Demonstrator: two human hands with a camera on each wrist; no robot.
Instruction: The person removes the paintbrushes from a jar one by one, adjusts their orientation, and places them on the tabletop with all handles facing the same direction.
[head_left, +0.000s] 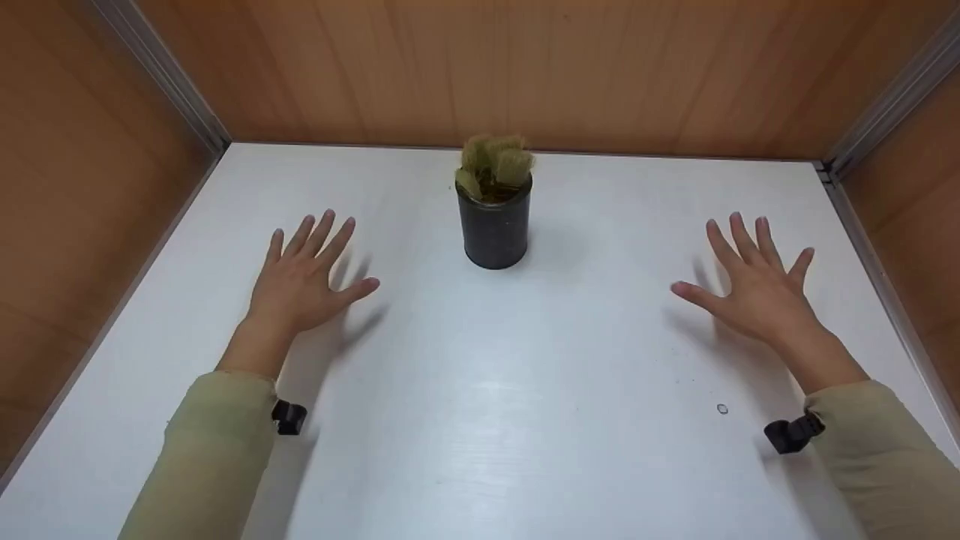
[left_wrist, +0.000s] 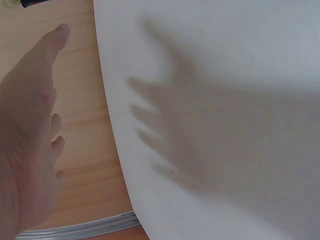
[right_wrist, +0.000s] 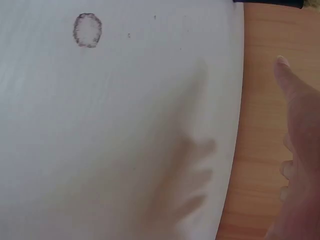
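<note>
A dark cylindrical pot (head_left: 494, 223) with a green cactus-like plant (head_left: 495, 163) stands upright on the white table (head_left: 480, 420), towards the back middle. My left hand (head_left: 304, 274) hovers flat over the table to the pot's left, fingers spread and straight, holding nothing. My right hand (head_left: 746, 281) mirrors it on the pot's right, also spread and empty. Both hands are well apart from the pot. In the left wrist view my left hand (left_wrist: 30, 145) shows above its shadow; in the right wrist view my right hand (right_wrist: 300, 155) shows the same.
Wooden walls (head_left: 480, 67) with metal corner strips (head_left: 161, 75) enclose the table on the left, back and right. A small ring mark (head_left: 722, 409) lies on the table near my right forearm, also visible as the ring mark (right_wrist: 88, 30). Black wrist camera mounts (head_left: 791, 433) sit by my sleeves.
</note>
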